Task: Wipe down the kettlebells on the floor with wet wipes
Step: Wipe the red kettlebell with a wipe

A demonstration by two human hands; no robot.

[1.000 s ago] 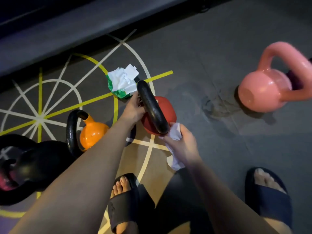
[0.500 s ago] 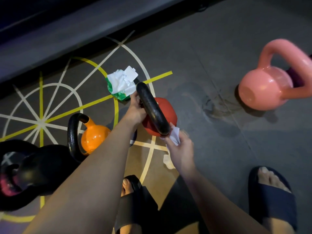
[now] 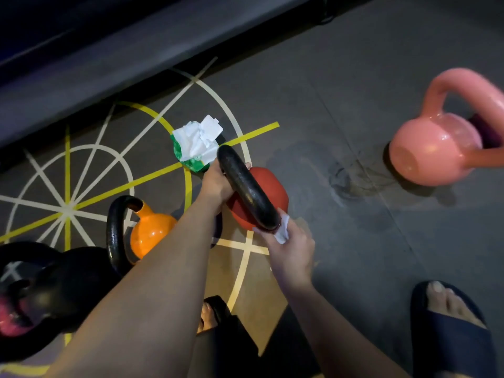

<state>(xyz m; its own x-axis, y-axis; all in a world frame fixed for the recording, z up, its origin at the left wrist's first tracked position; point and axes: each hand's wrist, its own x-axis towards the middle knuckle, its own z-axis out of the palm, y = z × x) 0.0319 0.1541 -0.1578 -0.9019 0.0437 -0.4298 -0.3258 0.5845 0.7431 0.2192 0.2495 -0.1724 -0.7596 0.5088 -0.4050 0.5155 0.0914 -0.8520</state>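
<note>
A white wet wipe (image 3: 282, 232) is being pinched by the right hand (image 3: 290, 248) and pressed against the near end of the black handle (image 3: 245, 189) of the red kettlebell (image 3: 268, 186). The handle's far end is being gripped by the left hand (image 3: 216, 184), fingers curled round it. The kettlebell is being held tilted over the floor (image 3: 354, 255), just beside the open pack of wipes (image 3: 196, 144). An orange kettlebell (image 3: 151, 231) is lying to its left, and a pink kettlebell (image 3: 433, 151) well apart on the right.

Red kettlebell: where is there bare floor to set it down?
Bare grey floor lies between the red kettlebell and the pink kettlebell, and on down to the right sandal. More lies beyond both, up to the dark ledge. Crowded on the left: wipes pack, orange kettlebell, black kettlebell.
</note>
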